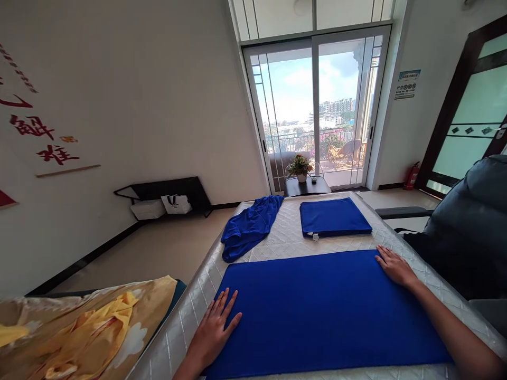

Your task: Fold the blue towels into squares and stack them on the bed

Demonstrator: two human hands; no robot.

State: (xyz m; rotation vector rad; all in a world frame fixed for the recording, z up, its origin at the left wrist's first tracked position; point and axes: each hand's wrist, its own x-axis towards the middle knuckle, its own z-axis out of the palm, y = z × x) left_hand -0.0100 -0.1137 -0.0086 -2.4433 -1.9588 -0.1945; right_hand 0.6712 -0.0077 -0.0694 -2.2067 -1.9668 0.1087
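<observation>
A blue cloth (312, 311) lies spread flat across the near part of a white quilted mattress (285, 247). My left hand (216, 322) rests palm down on its left edge, fingers spread. On its far right corner lies my right hand (394, 264), also flat with fingers stretched out. Beyond the cloth sits a neatly folded stack of blue cloth (335, 216) with a small white label at its front edge. To the left of that stack is a crumpled blue cloth (251, 224), at the mattress's far left edge.
A yellow cloth (99, 332) lies on a patterned cover at lower left. Behind the mattress stands a chair (307, 186) holding a potted plant (301, 168). A dark padded seat (467, 216) flanks the right side. White bags (176, 204) sit by the left wall.
</observation>
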